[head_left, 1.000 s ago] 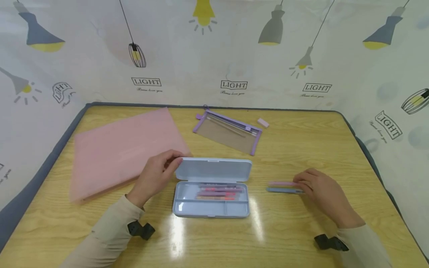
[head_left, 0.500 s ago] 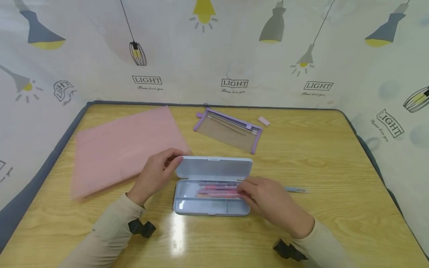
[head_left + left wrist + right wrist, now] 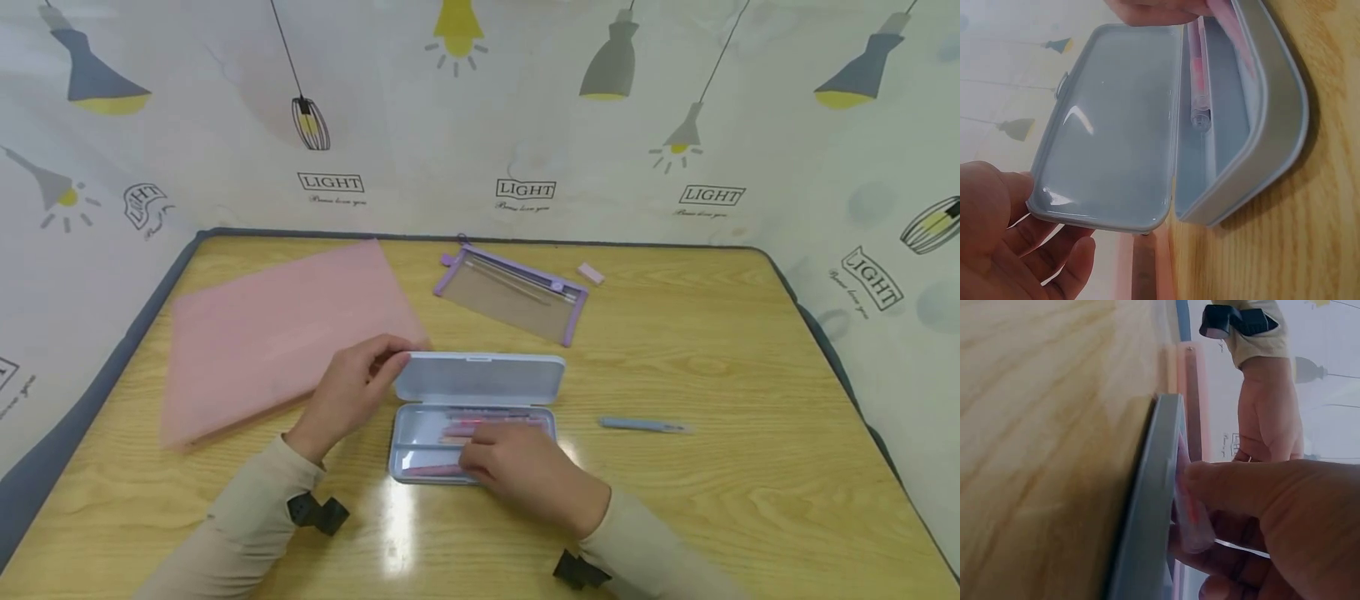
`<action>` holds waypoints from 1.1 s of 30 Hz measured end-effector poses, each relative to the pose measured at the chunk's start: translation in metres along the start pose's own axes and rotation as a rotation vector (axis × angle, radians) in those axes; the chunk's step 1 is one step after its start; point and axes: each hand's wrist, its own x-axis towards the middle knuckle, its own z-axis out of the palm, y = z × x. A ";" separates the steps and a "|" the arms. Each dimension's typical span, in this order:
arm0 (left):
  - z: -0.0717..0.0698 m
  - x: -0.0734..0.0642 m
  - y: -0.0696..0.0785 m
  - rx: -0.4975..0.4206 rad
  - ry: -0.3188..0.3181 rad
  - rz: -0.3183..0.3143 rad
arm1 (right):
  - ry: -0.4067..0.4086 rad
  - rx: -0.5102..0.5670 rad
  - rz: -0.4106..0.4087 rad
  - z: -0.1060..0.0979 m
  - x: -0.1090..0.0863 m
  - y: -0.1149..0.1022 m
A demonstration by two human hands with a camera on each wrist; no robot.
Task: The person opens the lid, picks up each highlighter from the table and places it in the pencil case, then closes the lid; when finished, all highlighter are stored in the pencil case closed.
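A pale blue pencil case (image 3: 400, 425) lies on the table with its lid (image 3: 480, 379) raised. My left hand (image 3: 352, 392) pinches the lid's upper left corner; the left wrist view shows the thumb on its inner face and the fingers behind. My right hand (image 3: 525, 471) is over the case, pinching a pink pen (image 3: 433, 471) by its clear-capped end, the pen lying low in the front compartment. Several pinkish and purple pens (image 3: 495, 414) rest in the back compartment, partly hidden by that hand. To the right of the case lies a blue pen (image 3: 641, 425).
A large pink folder (image 3: 285, 333) covers the table's left part. Behind the case lie a purple-edged mesh zip pouch (image 3: 510, 296) and a small pink eraser (image 3: 591, 273). A lamp-printed sheet (image 3: 420, 125) stands along the table's back edge.
My right hand has moved left from the table with the pink pen, bringing it over the case and down into the front compartment. The blue pen stays behind; my left hand keeps its place.
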 end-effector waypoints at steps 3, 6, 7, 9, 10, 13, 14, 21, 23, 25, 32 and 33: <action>0.000 0.000 0.000 0.001 0.003 -0.001 | -0.005 -0.024 -0.024 0.003 -0.001 -0.003; -0.001 0.000 0.000 0.000 0.008 -0.003 | -0.006 -0.052 -0.040 0.005 -0.001 -0.004; -0.002 -0.001 0.000 0.000 0.007 -0.004 | -0.001 -0.060 -0.048 0.005 -0.001 -0.004; -0.001 -0.001 0.000 0.001 0.010 -0.002 | 0.005 -0.062 -0.055 0.005 -0.001 -0.004; -0.001 -0.001 0.000 0.002 0.010 -0.002 | 0.004 -0.054 -0.053 0.003 -0.002 -0.003; 0.000 -0.001 -0.001 0.005 0.012 0.006 | 0.021 -0.019 -0.026 -0.003 -0.009 0.002; 0.000 -0.001 -0.001 0.002 0.013 0.009 | 0.027 -0.009 -0.009 -0.007 -0.013 0.005; 0.000 -0.001 -0.001 -0.013 0.011 0.017 | 0.113 -0.004 0.183 -0.041 -0.057 0.050; 0.000 -0.001 -0.002 -0.012 0.015 0.016 | 0.121 -0.012 0.272 -0.046 -0.073 0.066; 0.000 -0.001 -0.002 -0.012 0.018 0.012 | 0.127 -0.007 0.350 -0.049 -0.088 0.083; 0.000 0.000 -0.002 -0.027 0.007 0.018 | 0.056 0.004 0.519 -0.049 -0.133 0.121; 0.000 0.000 -0.001 -0.027 0.006 0.020 | 0.047 0.005 0.527 -0.049 -0.137 0.123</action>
